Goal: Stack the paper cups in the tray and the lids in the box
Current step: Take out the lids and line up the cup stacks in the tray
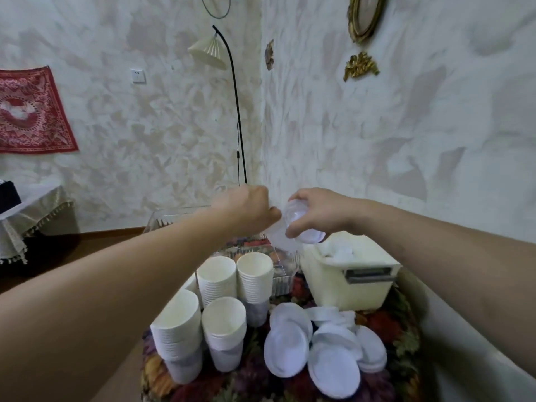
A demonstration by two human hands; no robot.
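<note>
A stack of lids (301, 224) is gripped by the right hand (322, 210) above the box (348, 285); the left hand (246, 210) is fisted, its hold unclear. Loose lids (319, 349) and cup stacks (220, 314) remain on the tabletop.

Four stacks of paper cups (220, 303) are being kept on the left part of the table (400, 343), two in front and two behind, and the loose lids (322, 346) are being left in a heap to the right of them. Behind the cups a clear tray (285, 271) is being seen, and to its right, behind the lids, the box (348, 280) is standing with some lids inside. Above the tray and the box, a stack of lids (295, 224) is being held between the left hand (246, 210) and the right hand (319, 213).
</note>
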